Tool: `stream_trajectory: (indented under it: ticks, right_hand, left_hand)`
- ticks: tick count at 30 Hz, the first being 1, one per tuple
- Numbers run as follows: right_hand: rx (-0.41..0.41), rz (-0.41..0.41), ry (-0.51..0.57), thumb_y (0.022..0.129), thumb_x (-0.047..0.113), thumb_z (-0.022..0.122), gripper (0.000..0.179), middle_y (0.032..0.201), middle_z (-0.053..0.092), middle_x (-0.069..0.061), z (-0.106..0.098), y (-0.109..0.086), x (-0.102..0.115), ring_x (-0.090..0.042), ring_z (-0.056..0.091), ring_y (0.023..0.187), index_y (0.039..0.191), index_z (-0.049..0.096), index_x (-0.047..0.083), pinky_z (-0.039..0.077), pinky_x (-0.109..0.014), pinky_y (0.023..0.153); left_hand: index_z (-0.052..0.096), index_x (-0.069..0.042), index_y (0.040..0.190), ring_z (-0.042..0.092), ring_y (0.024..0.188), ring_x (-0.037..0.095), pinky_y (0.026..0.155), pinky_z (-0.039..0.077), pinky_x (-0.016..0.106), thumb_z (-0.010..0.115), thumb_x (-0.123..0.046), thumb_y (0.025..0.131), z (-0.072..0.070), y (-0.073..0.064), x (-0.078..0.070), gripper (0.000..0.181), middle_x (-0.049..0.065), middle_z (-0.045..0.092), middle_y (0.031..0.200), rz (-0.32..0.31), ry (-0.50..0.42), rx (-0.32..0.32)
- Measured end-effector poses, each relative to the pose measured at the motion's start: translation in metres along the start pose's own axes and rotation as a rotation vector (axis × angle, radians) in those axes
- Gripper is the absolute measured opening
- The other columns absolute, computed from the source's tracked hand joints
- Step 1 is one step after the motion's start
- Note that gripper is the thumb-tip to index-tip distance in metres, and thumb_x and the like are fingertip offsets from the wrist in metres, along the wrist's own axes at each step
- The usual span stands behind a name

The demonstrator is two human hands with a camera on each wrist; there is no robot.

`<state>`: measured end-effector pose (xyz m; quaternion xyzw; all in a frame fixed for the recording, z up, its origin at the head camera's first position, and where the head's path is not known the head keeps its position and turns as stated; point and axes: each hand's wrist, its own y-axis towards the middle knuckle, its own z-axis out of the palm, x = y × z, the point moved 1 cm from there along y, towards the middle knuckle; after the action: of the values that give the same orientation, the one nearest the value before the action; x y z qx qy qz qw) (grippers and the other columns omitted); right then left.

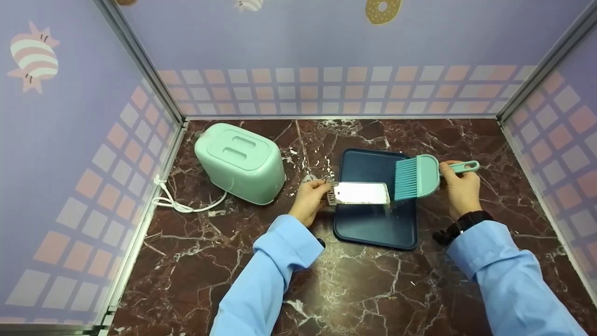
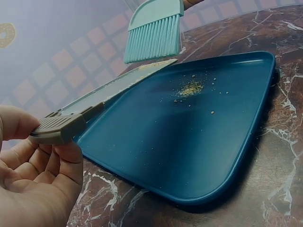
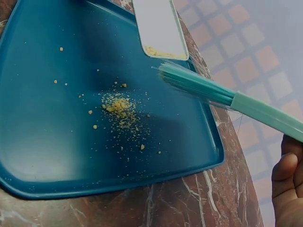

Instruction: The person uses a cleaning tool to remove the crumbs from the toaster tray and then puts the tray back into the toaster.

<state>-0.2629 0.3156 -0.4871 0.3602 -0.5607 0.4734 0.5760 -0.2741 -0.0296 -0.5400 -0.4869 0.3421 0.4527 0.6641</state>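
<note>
Between thumb and fingers, my left hand (image 1: 308, 201) pinches the brown end of a toaster crumb tray (image 1: 361, 193), its flat metal plate held out over a dark blue tray (image 1: 375, 228). In the right wrist view, yellowish crumbs (image 3: 152, 51) line the plate's far edge. My right hand (image 1: 461, 189) grips the handle of a teal brush (image 1: 426, 176), whose bristles (image 2: 154, 38) hover close to that same edge. A small heap of crumbs (image 3: 119, 107) lies on the blue tray, with loose bits scattered around it.
To the left stands a mint-green toaster (image 1: 240, 163) with a white cord (image 1: 179, 205) running to the side wall. Patterned panels (image 1: 326, 56) enclose the brown marbled table (image 1: 354, 289) at the back and both sides.
</note>
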Motion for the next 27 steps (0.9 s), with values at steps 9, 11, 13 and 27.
stream_trajectory:
  ticks: [9,11,13,27]
  right_hand:
    - [-0.03,-0.069,0.112,0.099,0.017,0.069,0.032,0.099,0.062,-0.011,0.011,0.007,0.002,-0.017,0.065,0.078,0.12,0.059,-0.004,0.056,-0.024,0.065]
    - [-0.034,-0.087,0.117,0.098,0.017,0.07,0.031,0.098,0.063,-0.01,0.017,0.01,0.0,-0.015,0.063,0.076,0.12,0.06,-0.002,0.055,-0.024,0.065]
    - [-0.037,-0.097,0.137,0.097,0.019,0.072,0.029,0.097,0.064,-0.008,0.026,0.01,-0.001,-0.015,0.063,0.075,0.117,0.061,0.0,0.054,-0.023,0.064]
    - [0.191,-0.099,0.156,0.096,0.023,0.073,0.037,0.1,0.064,-0.012,0.091,-0.019,-0.001,-0.018,0.065,0.079,0.118,0.059,-0.003,0.058,-0.029,0.067]
  left_hand:
    - [0.05,0.013,0.14,0.062,0.079,0.014,0.064,0.054,0.024,0.056,-0.007,0.103,0.001,0.001,0.001,0.043,0.01,0.064,0.098,0.013,0.032,0.001]
    - [0.052,0.014,0.137,0.063,0.079,0.014,0.064,0.055,0.024,0.056,-0.005,0.103,0.002,0.002,0.002,0.04,0.01,0.065,0.097,0.016,0.008,-0.002]
    - [0.054,0.014,0.134,0.064,0.078,0.015,0.064,0.056,0.025,0.057,-0.005,0.102,0.004,0.002,0.002,0.037,0.01,0.065,0.096,0.015,-0.006,-0.002]
    - [0.056,0.013,0.131,0.064,0.083,0.019,0.067,0.057,0.029,0.058,-0.007,0.102,0.008,0.002,0.003,0.036,0.02,0.066,0.109,-0.005,0.017,-0.012]
